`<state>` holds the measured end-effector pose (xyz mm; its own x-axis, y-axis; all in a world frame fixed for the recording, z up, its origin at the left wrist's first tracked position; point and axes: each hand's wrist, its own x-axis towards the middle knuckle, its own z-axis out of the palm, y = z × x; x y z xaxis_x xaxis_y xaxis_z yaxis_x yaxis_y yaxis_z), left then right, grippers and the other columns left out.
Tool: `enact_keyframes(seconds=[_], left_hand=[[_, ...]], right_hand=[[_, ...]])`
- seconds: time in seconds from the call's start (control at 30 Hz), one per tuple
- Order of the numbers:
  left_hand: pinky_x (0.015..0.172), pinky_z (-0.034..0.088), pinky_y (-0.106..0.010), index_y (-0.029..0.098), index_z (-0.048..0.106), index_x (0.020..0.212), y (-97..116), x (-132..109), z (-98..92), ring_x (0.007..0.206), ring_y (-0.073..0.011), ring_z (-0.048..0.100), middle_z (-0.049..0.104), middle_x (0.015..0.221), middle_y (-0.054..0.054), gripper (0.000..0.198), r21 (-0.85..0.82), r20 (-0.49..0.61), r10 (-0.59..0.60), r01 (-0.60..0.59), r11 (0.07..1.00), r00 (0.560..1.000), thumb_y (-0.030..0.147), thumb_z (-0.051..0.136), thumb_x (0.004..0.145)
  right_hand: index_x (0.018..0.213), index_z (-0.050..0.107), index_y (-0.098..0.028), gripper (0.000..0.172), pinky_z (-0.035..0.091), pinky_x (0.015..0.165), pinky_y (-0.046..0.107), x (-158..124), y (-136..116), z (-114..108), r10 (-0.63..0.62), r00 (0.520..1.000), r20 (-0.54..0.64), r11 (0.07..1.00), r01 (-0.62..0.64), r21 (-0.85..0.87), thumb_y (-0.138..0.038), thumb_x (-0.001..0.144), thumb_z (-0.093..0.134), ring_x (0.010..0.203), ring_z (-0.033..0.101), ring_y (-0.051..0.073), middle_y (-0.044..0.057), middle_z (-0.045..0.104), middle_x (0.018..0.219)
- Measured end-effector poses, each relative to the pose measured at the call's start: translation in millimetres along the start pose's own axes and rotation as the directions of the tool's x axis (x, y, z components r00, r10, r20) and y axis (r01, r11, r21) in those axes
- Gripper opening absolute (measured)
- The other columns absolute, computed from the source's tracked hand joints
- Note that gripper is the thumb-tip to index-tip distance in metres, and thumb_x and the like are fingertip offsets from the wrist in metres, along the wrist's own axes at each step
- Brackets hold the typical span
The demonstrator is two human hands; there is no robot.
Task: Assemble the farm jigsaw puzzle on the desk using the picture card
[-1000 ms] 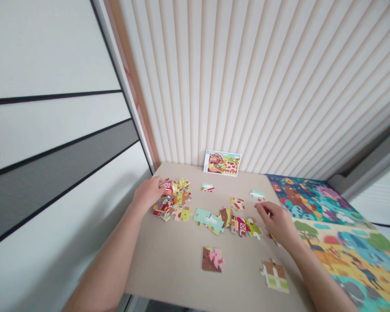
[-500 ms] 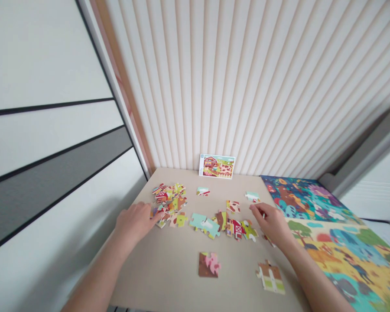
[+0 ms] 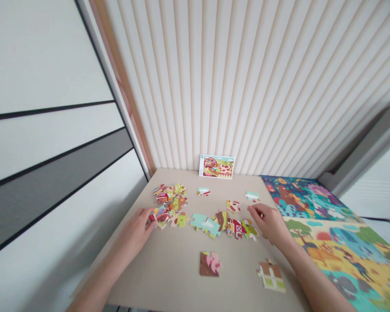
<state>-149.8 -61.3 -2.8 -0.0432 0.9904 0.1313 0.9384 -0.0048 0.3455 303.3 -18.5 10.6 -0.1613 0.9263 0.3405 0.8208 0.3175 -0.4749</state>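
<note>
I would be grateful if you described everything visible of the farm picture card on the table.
The picture card is a flat, wide rectangle that looks like paper or cardboard, with a white border. Its print shows a red barn at left, a spotted cow at right and a white fence below. It stands upright near the far edge of the table, before the pleated curtain; whether it touches that is unclear.

The left grip (image 3: 139,226) has moved from far to near left of the puzzle pile (image 3: 176,204)
</note>
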Motion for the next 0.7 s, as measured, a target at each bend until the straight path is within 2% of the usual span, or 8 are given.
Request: enact_keyframes(seconds=[0.1,0.17,0.27,0.4,0.5,0.6,0.7], left_hand=[[0.084,0.048,-0.034,0.02,0.065,0.095,11,7,-11.5,0.09,-0.0233,0.063,0.066,0.098,-0.008,0.025,-0.135,-0.039,0.113,-0.117,0.984,0.993,0.033,0.043,0.095],[0.081,0.048,-0.032,0.02,0.063,0.089,26,16,-19.6,0.088,-0.0224,0.062,0.065,0.094,-0.006,0.026,-0.232,-0.039,0.166,-0.17,0.958,0.985,0.038,0.045,0.095],[0.067,0.045,-0.027,0.02,0.059,0.08,55,43,-20.6,0.074,-0.0191,0.059,0.062,0.078,-0.001,0.028,-0.398,0.094,0.223,-0.169,0.902,0.97,0.044,0.051,0.092],[0.063,0.041,-0.026,0.018,0.062,0.079,85,88,5.2,0.072,-0.0194,0.06,0.063,0.075,0.0,0.02,-0.456,0.208,0.34,-0.217,0.863,0.917,0.037,0.059,0.084],[0.066,0.044,-0.027,0.017,0.067,0.095,98,109,30.3,0.077,-0.0212,0.064,0.069,0.084,-0.003,0.023,-0.477,0.252,0.357,-0.205,0.855,0.9,0.032,0.066,0.078],[0.073,0.046,-0.03,0.019,0.065,0.113,104,112,47.4,0.083,-0.023,0.066,0.071,0.09,-0.005,0.034,-0.429,0.216,0.362,-0.245,0.869,0.907,0.029,0.067,0.081],[0.09,0.045,-0.034,0.021,0.062,0.122,104,106,54.3,0.103,-0.026,0.064,0.069,0.107,-0.009,0.037,-0.291,0.083,0.409,-0.37,0.882,0.909,0.026,0.066,0.086]], right_hand=[[0.074,0.065,-0.02,0.045,0.038,0.059,0.028,0,0,1,-0.008,1.0,0.004,1.0,0.008,-0.007,-0.049,0.099,0.041,0.057,0.054,0.018,0.003,0.063,0.063],[0.074,0.065,-0.02,0.045,0.038,0.059,0.029,1,-1,0,-0.011,1.0,0.007,1.0,0.011,-0.009,-0.048,0.099,0.041,0.057,0.054,0.018,0.004,0.063,0.063],[0.074,0.065,-0.02,0.043,0.038,0.06,0.029,0,-4,-1,-0.018,0.999,0.026,1.0,0.018,-0.003,-0.046,0.099,0.042,0.058,0.055,0.018,0.004,0.064,0.064],[0.074,0.065,-0.02,0.041,0.037,0.06,0.029,-1,-3,0,-0.017,0.999,0.044,1.0,0.017,0.0,-0.044,0.1,0.043,0.058,0.055,0.018,0.004,0.065,0.064],[0.075,0.066,-0.02,0.043,0.037,0.059,0.029,0,2,2,-0.008,0.999,0.037,1.0,0.009,-0.008,-0.046,0.1,0.042,0.058,0.054,0.018,0.003,0.064,0.064],[0.077,0.066,-0.02,0.043,0.038,0.06,0.029,0,4,2,-0.003,0.999,0.054,1.0,0.004,-0.017,-0.047,0.1,0.042,0.059,0.055,0.019,0.003,0.064,0.065],[0.077,0.066,-0.021,0.043,0.038,0.061,0.029,0,0,1,0.004,0.997,0.073,1.0,-0.001,-0.03,-0.047,0.1,0.042,0.06,0.056,0.019,0.004,0.065,0.067]])
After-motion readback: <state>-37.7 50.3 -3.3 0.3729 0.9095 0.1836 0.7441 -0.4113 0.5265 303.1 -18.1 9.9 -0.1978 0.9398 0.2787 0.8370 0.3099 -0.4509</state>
